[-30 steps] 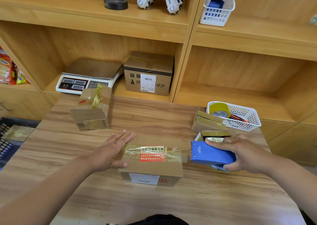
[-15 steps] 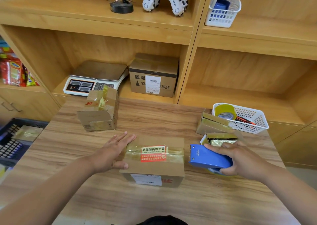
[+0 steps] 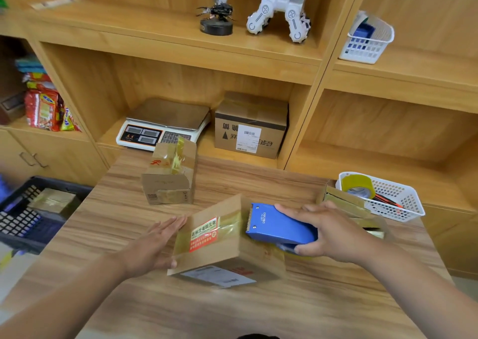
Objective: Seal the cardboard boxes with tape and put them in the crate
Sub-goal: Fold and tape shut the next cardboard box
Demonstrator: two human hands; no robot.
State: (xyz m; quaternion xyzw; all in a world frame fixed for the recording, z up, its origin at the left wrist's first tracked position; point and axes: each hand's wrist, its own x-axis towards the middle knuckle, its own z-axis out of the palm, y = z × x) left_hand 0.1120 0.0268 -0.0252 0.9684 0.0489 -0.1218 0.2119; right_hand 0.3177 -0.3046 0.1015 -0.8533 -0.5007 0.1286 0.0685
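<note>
One taped box (image 3: 53, 201) sits in the crate (image 3: 60, 183). Here the left hand (image 3: 152, 245), fingers (image 3: 172, 222) straight, steadies the labelled box (image 3: 214, 238), the right hand (image 3: 329, 232) clamps the tape dispenser (image 3: 276, 226), and other boxes (image 3: 169, 182) wait.

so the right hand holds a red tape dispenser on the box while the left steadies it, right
The head view shows the tape dispenser in the right hand is blue, not red; the left hand does steady the box.
</note>
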